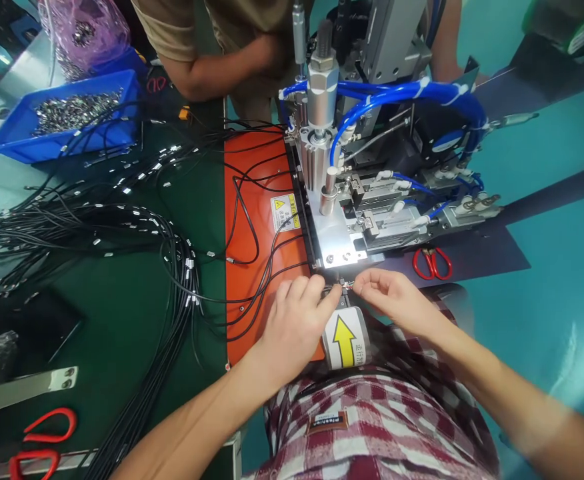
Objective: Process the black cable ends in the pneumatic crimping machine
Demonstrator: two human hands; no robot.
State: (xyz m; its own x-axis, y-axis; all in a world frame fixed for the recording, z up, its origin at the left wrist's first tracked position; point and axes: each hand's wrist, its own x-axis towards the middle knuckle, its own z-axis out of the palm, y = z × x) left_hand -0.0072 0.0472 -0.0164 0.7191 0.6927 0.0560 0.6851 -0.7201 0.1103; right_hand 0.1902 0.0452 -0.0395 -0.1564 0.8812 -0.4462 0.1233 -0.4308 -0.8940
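Observation:
My left hand (297, 320) lies at the front edge of the machine (335, 233), its fingers closed on the end of a black cable (328, 288). Close by on the right, my right hand (395, 300) pinches the thin wire ends (348, 286) that stick out of that cable. Both hands meet over a small metal holder (343, 300) just in front of the machine's plate. Below it is a white label with a yellow arrow (343, 340). More black cables run across the orange plate (242, 287) into the machine's left side.
A thick bundle of black cables (172, 267) covers the green table (122, 360). Metal parts fill a blue bin (12, 143) at the back left. Red-handled cutters (432, 263) lie right of the machine, red-handled scissors (49, 427) at lower left. Another person's arm (222, 67) is opposite.

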